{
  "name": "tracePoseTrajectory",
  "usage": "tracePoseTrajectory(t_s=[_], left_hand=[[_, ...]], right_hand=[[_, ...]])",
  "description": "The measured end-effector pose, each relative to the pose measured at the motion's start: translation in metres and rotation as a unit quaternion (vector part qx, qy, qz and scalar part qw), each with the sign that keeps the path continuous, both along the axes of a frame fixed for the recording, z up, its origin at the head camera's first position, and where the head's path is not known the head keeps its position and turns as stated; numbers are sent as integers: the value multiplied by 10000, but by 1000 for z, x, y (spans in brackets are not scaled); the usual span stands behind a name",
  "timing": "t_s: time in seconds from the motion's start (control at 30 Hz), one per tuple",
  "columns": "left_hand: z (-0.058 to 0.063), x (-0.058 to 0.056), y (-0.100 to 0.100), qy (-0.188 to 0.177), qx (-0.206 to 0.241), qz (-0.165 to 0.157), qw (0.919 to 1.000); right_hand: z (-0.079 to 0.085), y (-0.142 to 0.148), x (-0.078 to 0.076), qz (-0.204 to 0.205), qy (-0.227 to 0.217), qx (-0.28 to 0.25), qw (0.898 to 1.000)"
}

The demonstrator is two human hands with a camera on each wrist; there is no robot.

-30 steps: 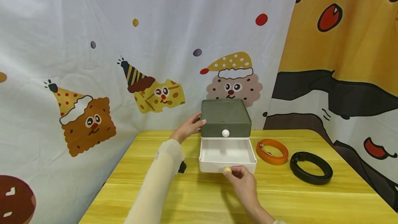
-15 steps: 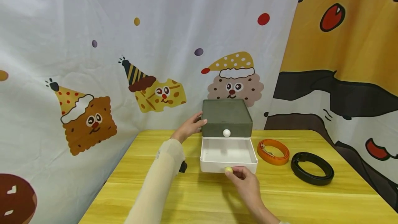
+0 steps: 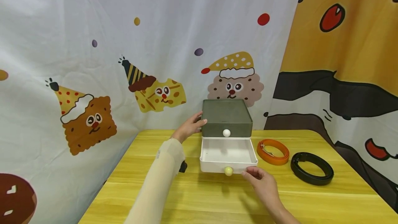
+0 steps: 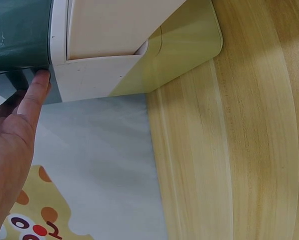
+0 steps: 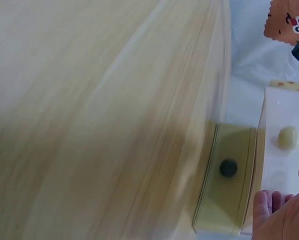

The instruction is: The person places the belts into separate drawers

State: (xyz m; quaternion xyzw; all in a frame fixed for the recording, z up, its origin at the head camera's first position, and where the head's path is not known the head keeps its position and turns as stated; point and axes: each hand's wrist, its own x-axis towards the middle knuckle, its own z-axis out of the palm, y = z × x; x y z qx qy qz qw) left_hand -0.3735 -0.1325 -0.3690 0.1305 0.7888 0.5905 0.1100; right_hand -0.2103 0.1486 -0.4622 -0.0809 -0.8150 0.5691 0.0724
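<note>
A small drawer cabinet with a dark green top (image 3: 227, 111) stands at the back of the table. Its white middle drawer (image 3: 214, 167) is pulled out and looks bare inside, with a pale yellow knob (image 3: 228, 171) on the front. My left hand (image 3: 188, 128) rests against the cabinet's left side, fingertips on the green wall, as the left wrist view also shows. Beside the drawer's front right corner is my right hand (image 3: 264, 186), fingers loosely bent and off the knob. Beneath, in the right wrist view, a yellowish drawer front (image 5: 227, 200) bears a dark knob (image 5: 228, 168).
To the cabinet's right lie a coiled orange belt (image 3: 278, 161) and a coiled black belt (image 3: 314, 179). A small black object (image 3: 183, 167) shows beside the left sleeve. A printed cloth (image 3: 174, 44) hangs behind the wooden table (image 3: 199, 196).
My right hand has let go of the yellow knob and moved right to the drawer's corner. The left hand and the pulled-out drawer stay where they were.
</note>
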Motion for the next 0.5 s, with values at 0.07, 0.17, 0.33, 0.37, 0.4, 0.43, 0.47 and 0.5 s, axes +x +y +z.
tracePoseTrajectory(t_s=[0.07, 0.17, 0.33, 0.37, 0.4, 0.43, 0.47, 0.5], left_hand=[[0, 0, 0, -10, -2, 8, 10000], [0, 0, 0, -36, -13, 26, 10000], [1, 0, 0, -52, -42, 39, 10000], [1, 0, 1, -47, -39, 37, 10000], [1, 0, 1, -50, -36, 42, 10000], [1, 0, 1, -54, -32, 47, 10000], [1, 0, 1, -56, -28, 52, 10000], [1, 0, 1, -50, -22, 51, 10000]], right_hand=[[2, 8, 0, -31, -74, 73, 9999], [4, 21, 0, -65, -175, 197, 9996], [9, 41, -1, -52, -218, 476, 9986], [10, 45, -1, -38, -216, 513, 9984], [11, 48, -2, -35, -190, 556, 9983], [12, 53, -3, -31, -156, 599, 9981], [13, 57, -3, -34, -123, 661, 9977], [13, 61, -4, -46, -97, 723, 9973]])
